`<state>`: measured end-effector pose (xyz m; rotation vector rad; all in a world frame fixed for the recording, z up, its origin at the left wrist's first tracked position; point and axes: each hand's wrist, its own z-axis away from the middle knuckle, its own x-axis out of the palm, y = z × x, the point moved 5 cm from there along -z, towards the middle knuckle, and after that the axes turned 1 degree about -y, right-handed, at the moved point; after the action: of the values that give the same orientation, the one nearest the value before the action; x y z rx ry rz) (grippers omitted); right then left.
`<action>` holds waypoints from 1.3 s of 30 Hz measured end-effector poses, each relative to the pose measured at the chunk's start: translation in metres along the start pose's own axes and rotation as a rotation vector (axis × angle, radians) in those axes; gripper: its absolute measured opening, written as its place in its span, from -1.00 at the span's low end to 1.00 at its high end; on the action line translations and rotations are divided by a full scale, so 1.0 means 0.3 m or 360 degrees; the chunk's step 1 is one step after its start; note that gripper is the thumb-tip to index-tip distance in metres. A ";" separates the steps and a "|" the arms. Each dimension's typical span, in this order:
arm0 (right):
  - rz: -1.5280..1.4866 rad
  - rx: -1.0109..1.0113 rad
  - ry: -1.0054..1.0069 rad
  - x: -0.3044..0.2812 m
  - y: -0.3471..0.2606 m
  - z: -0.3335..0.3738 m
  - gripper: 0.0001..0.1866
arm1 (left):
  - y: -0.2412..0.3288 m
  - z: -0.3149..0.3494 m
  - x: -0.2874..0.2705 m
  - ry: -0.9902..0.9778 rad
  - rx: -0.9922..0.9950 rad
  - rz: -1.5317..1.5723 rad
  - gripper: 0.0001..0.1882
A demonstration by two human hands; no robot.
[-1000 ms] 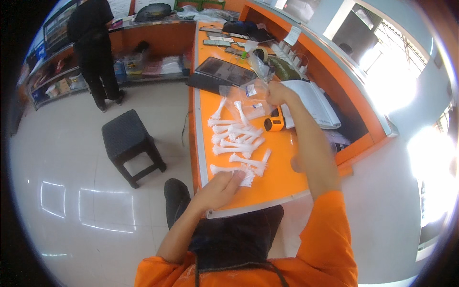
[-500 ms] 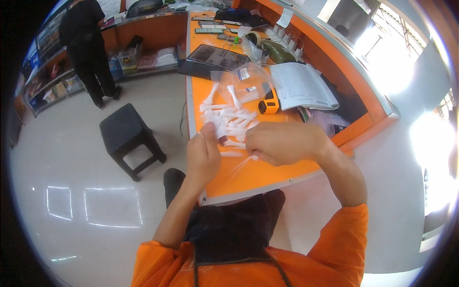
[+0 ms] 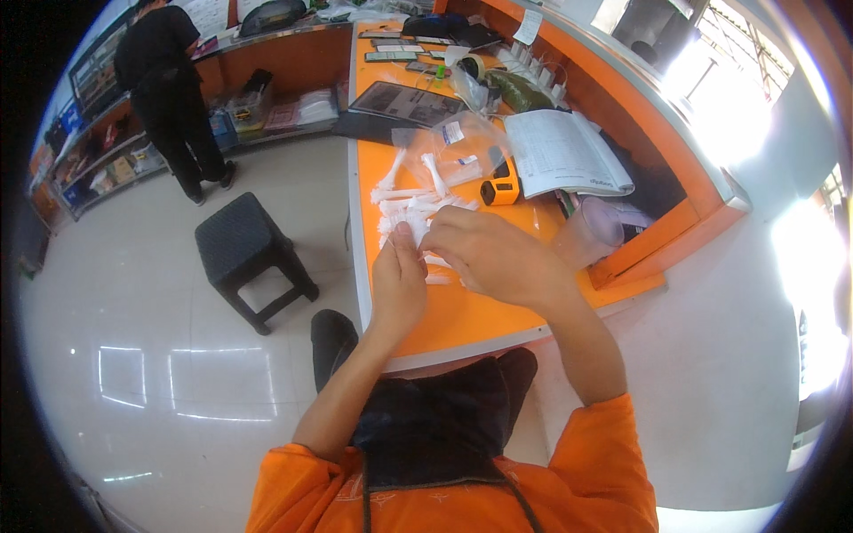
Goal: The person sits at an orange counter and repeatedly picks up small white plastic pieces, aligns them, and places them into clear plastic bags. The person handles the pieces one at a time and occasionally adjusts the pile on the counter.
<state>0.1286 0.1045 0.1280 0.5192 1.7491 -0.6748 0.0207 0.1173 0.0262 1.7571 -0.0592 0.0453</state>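
My left hand (image 3: 398,280) is closed with its thumb pressed on a white bundle (image 3: 418,233) of thin strips, which look like cable ties. Close against it, my right hand (image 3: 471,244) has its fingers pinched together at the bundle; what lies between those fingertips is hidden. Just beyond both hands a loose pile of similar white bundles (image 3: 404,197) covers part of the orange table (image 3: 462,320). Their ends flare out. A clear plastic bag (image 3: 475,142) with small labels lies behind the pile, with one bundle (image 3: 434,175) at its near edge.
An orange-and-black tape measure (image 3: 500,186) stands right of the pile, beside an open booklet (image 3: 564,151). Farther back are a dark flat tablet-like device (image 3: 409,105) and several phones (image 3: 395,49). A black stool (image 3: 249,244) stands left; a person (image 3: 164,80) is at the far-left shelves.
My right hand has moved left and up to meet my left hand. The thin white strands that trailed below it no longer show. The person at the shelves has shifted slightly.
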 end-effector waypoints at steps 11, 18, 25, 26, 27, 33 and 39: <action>-0.0806 0.0227 0.0538 0.094 0.073 0.063 -0.79 | -0.053 -0.001 -0.005 -0.0143 -0.0048 -0.0273 -0.41; -0.0788 0.0383 0.0742 0.090 0.065 0.108 -0.48 | -0.022 0.021 0.010 -0.0264 0.0173 -0.0701 -0.52; -0.1043 0.0462 0.0795 0.204 0.117 0.097 -0.79 | -0.015 0.065 0.069 -0.0511 0.0299 -0.1022 -0.67; -0.1156 0.0547 0.0770 0.211 0.126 0.100 -0.79 | -0.020 0.066 0.069 -0.0543 0.0267 -0.0983 -0.66; -0.1154 0.0528 0.0818 0.217 0.129 0.100 -0.79 | -0.026 0.066 0.069 -0.0576 0.0236 -0.0945 -0.66; -0.1079 0.0457 0.0972 0.241 0.141 0.107 -0.77 | -0.021 0.079 0.069 -0.0740 0.0055 -0.0688 -0.59; -0.1025 0.0411 0.1002 0.243 0.139 0.109 -0.75 | -0.026 0.082 0.058 -0.0832 -0.0082 -0.0581 -0.56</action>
<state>0.1594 0.1137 0.0436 0.3524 2.4747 -1.3027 0.0385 0.0943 0.0151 1.6641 -0.1165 -0.6756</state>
